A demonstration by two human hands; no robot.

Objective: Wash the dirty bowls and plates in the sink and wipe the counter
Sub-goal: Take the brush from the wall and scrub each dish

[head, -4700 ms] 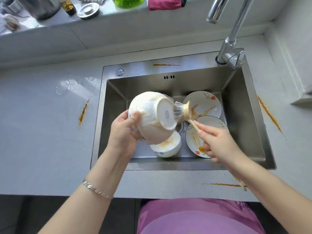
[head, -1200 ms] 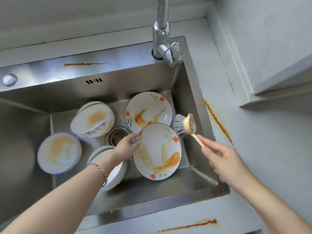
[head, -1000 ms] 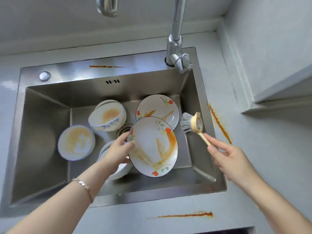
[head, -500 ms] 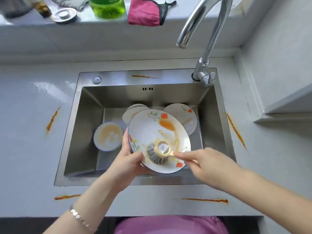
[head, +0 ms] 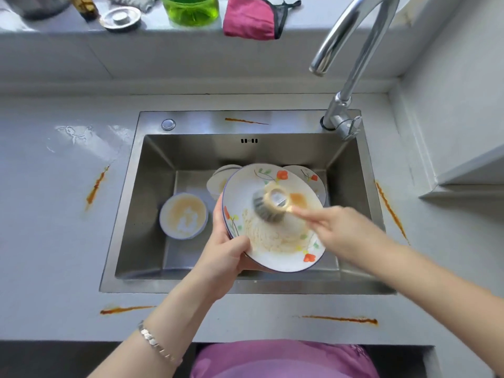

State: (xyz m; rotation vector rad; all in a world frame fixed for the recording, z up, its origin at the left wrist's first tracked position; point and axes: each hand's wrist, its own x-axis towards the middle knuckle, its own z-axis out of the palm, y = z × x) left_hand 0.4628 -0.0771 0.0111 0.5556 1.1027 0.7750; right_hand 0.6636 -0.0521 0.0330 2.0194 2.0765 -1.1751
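My left hand [head: 223, 257] grips the lower left rim of a flowered plate [head: 261, 241], tilted above the steel sink [head: 152, 203]. Smeared orange-brown sauce covers the plate's face. My right hand [head: 343, 233] holds a wooden dish brush [head: 271, 204] whose grey bristles press on the plate's middle. Down in the sink lie a dirty bowl [head: 183, 215] at the left, another bowl [head: 218, 181] partly hidden behind the held plate, and a second flowered plate [head: 311, 177] at the back right.
The tap [head: 346, 64] arches over the sink's back right corner. Orange sauce streaks mark the counter at the left [head: 95, 186], right [head: 390, 211], front [head: 341, 319] and the sink's back rim [head: 245, 121]. A green bottle [head: 191, 9] and pink cloth [head: 251, 19] sit on the ledge.
The brush has moved up the plate from its lower middle to its centre, leaving smeared sauce below. The plate stays in my left hand, slightly higher in view.
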